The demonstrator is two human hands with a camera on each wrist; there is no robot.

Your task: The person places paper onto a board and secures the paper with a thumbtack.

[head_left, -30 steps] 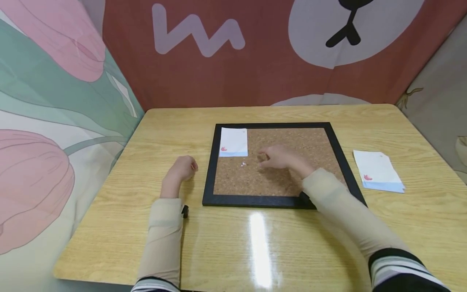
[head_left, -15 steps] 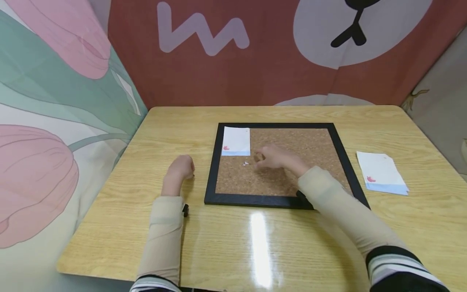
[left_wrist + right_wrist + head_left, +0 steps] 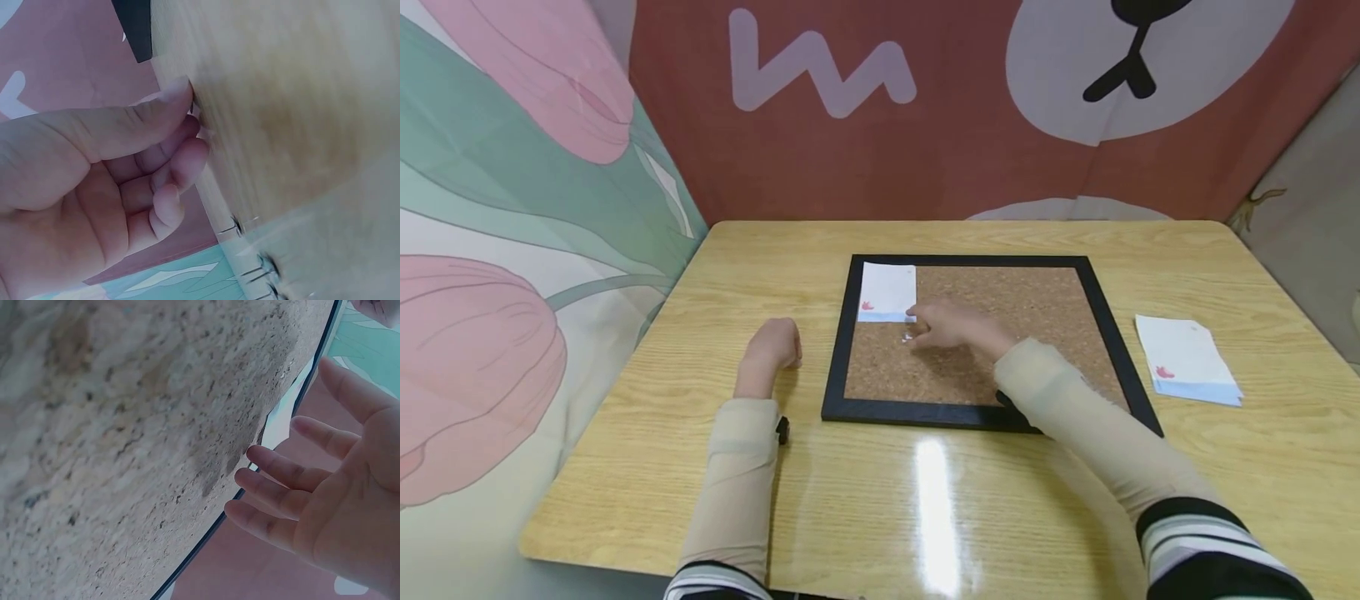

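My right hand (image 3: 951,325) is over a black-framed corkboard (image 3: 880,375), its index fingertip at the lower right corner of a white note sheet (image 3: 887,287). Small clear pushpins (image 3: 907,337) lie by its thumb. In the right wrist view the fingers (image 3: 281,503) are loosely bent and spread, with nothing seen between them. My left hand (image 3: 772,346) rests on the table left of the board, fingers curled. In the left wrist view its thumb (image 3: 169,103) and forefinger tip meet around a thin sliver that looks like a clear pushpin, mostly hidden.
A stack of the same note sheets (image 3: 1187,362) lies on the wooden table (image 3: 1037,517) right of the board. Several clear pushpins (image 3: 269,269) lie near the left hand in the left wrist view. A printed cloth (image 3: 850,167) hangs behind the table.
My right hand has moved left across the corkboard to the note sheet's corner and the loose pins. The left hand's fingers have drawn in a little; it stays in nearly the same place.
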